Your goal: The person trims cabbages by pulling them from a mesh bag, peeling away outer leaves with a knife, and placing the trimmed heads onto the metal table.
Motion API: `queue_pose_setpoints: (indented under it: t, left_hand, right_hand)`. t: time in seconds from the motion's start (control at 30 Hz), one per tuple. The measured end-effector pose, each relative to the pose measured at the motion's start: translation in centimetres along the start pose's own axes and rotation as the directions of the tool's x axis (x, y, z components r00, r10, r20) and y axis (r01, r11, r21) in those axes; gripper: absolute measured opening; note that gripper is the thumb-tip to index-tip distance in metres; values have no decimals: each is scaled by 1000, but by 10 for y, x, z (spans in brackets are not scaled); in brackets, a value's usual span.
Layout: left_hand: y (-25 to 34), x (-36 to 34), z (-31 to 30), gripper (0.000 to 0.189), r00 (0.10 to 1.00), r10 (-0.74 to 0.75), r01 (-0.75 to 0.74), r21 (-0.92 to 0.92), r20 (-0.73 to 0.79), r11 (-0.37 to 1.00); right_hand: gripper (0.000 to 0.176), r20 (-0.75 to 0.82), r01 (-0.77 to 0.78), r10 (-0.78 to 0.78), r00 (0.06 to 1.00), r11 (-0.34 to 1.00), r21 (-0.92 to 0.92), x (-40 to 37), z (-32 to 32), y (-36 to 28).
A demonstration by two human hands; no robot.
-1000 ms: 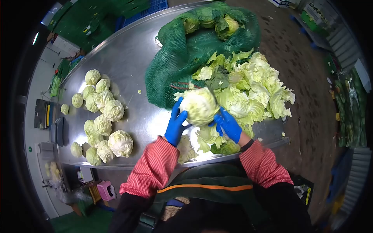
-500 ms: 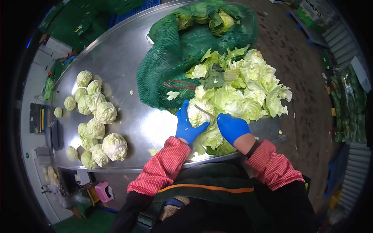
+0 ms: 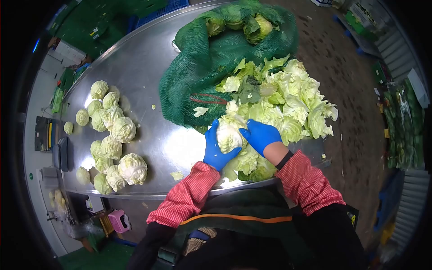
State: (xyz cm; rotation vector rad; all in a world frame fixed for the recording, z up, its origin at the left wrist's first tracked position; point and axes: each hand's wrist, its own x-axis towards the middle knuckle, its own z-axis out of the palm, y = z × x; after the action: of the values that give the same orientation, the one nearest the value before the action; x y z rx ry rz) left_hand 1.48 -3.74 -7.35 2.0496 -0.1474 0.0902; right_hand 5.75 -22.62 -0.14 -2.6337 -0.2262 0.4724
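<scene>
With the left hand (image 3: 218, 148) clasped around the cabbage (image 3: 228, 136) over the desk (image 3: 144, 67) beside loose leaves (image 3: 297, 101), and the right hand (image 3: 262, 136) alongside, its grip not discernible, the cabbage could roll free if left-hand pressure slackens under a sideways push.

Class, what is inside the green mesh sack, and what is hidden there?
Cabbage heads sit at the far end of the green mesh sack; parts of at least three show. Folded mesh hides whatever else may lie inside, and loose leaves overlap its right side.
</scene>
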Motion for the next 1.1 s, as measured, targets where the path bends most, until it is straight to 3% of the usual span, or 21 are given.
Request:
queue_pose_setpoints:
  t: [0.13,0.23,0.27,0.37,0.4,0.6,0.7,0.73,0.83,0.93,1.0,1.1]
  left_hand:
    - [-10,-19,0,113,998,62,-63,-54,-27,997]
    - [-18,-39,1,111,996,85,-86,-49,-26,995]
    - [-21,-45,-1,110,995,95,-95,-33,-14,995]
    - [-27,-48,-5,109,1000,-2,-4,-261,-24,965]
    - [-23,-47,-7,109,1000,15,-19,-154,-24,988]
    - [-14,-38,-2,111,1000,-14,14,-228,3,973]
    - [-8,-34,-1,110,997,-71,72,-193,11,978]
    - [-8,-31,-1,108,995,-98,97,-218,7,971]
    - [-22,-24,0,102,983,-178,181,-418,48,890]
    - [-15,-17,-17,101,959,-255,283,-489,123,825]
    - [-10,-13,-23,99,943,-288,331,-551,166,766]
    - [2,-11,-22,93,991,-63,109,-453,115,885]
  right_hand:
    - [40,-263,40,-35,964,999,14,20,24,2]
    - [34,-167,3,-1,986,1000,16,47,34,15]
    - [32,-233,-25,40,972,997,67,54,49,30]
    - [31,-146,-116,124,981,991,61,41,40,22]
    - [52,-25,-193,198,980,972,132,35,34,16]
    - [102,118,-202,180,977,955,218,-6,35,-11]
    - [97,346,-351,195,918,806,477,-21,26,0]
    - [86,347,-381,211,914,739,556,-28,30,6]
    - [71,254,-360,269,929,820,446,-42,64,35]
    - [63,370,-470,289,883,514,718,-49,60,39]
    - [65,149,-319,296,943,685,655,-50,51,31]
    - [67,-173,-88,178,969,898,431,-50,28,-10]
